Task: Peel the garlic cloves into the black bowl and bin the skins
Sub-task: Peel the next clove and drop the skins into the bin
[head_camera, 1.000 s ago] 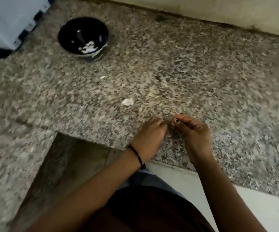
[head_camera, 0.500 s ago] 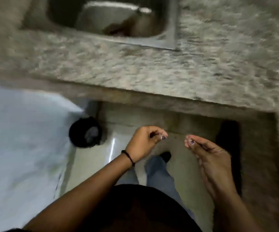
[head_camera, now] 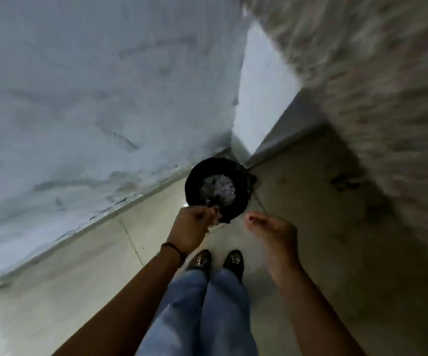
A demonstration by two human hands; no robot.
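Note:
A round black bin stands on the floor in the corner, with pale scraps lying inside it. My left hand hovers at the bin's near rim. Its fingers are curled tight with the thumb against them, as around garlic skins, and little of what it grips shows. My right hand is a short way to the right, over the floor and apart from the bin. Its fingertips are pinched together on a pale speck. The black bowl and the garlic cloves are out of view.
A pale wall runs along the left and a granite counter edge along the right, both blurred. Beige floor tiles lie below. My jeans and dark shoes are just behind the hands.
The view swung from the counter with the black bowl, past the sink, down to the floor. Both hands left the counter edge and moved over to the bin.

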